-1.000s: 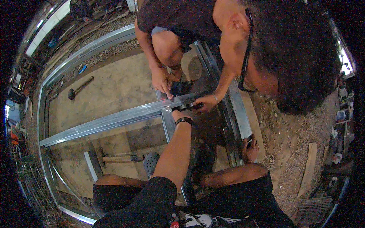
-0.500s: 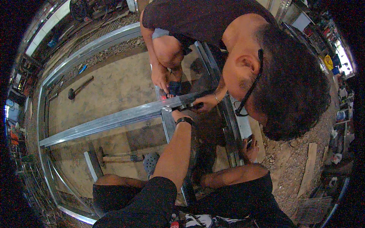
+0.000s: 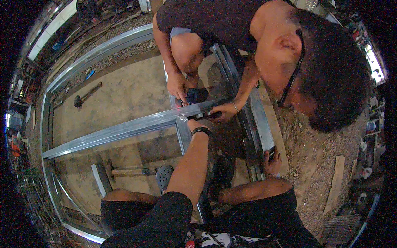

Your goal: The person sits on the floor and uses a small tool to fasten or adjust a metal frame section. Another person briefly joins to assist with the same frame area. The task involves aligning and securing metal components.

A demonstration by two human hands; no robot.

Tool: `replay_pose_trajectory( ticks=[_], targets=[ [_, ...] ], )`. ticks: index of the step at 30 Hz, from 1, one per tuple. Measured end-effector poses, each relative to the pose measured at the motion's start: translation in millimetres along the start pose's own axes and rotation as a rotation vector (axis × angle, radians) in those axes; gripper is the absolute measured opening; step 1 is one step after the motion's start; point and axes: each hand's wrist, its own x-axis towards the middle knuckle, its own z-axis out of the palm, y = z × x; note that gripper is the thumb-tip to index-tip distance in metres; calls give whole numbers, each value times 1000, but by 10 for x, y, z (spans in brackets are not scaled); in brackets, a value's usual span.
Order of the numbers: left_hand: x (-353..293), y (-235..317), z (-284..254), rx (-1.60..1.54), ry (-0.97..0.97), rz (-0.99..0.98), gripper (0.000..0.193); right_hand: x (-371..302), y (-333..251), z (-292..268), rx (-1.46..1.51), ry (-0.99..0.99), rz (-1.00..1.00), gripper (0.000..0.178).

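Note:
My left hand (image 3: 193, 124), with a dark band at its wrist, is pressed against the joint of a long silvery metal bar (image 3: 124, 129) and a crosspiece (image 3: 184, 136); the bar hides its fingers. My right hand (image 3: 273, 165) is beside my right knee at the frame's right side, its fingers bent round a small dark object (image 3: 271, 153) I cannot make out. Opposite me, a co-worker's hand (image 3: 226, 111) grips a dark tool (image 3: 211, 115) against the bar's end. That person's other hand (image 3: 178, 86) reaches down to the bar near a small red glow.
A large metal frame (image 3: 94, 45) surrounds the bar. Inside it lie a dark-headed mallet (image 3: 84, 97), a long-handled hammer (image 3: 130, 171) and a short metal piece (image 3: 100, 178). A grey clog (image 3: 164, 177) is by my arm. A wooden plank (image 3: 334, 184) rests on gravel at right.
The co-worker's head and shoulders have shifted to the right, and the head has risen slightly in the picture. Both my hands look nearly still.

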Motion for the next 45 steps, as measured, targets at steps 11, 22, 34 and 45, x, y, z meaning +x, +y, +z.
replay_pose_trajectory(
  ticks=[11, 22, 34, 45],
  targets=[
    [592, 239, -232, -339, -105, -134, 24, 101, -413, 67, 29, -85, 72, 68],
    [742, 148, -257, -314, -147, -124, 28, 83, -292, 110, 40, -12, -5, 66],
    [779, 61, -300, 3, 12, -6, 32, -65, -494, 220, 1, 318, -330, 45],
    [963, 101, -372, 22, -36, -23, 31, 290, -2518, 1142, 919, -650, -143, 21]
  ],
)
